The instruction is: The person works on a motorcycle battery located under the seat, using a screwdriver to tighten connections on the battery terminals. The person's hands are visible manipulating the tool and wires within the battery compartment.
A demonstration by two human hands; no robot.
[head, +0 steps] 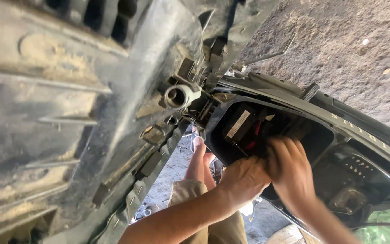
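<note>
Head view: both hands, left hand point(243, 178) and right hand point(290, 174), reach into the black compartment point(267, 124); grip hidden, cannot tell.

your left hand point(244, 178) and right hand point(290, 174) sit side by side inside the black plastic compartment point(326, 135), its black boxy battery point(240, 124) behind them.

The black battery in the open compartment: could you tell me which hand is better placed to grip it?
Probably the right hand: its fingers reach into the compartment beside the battery, while the left hand rests at the rim.
</note>
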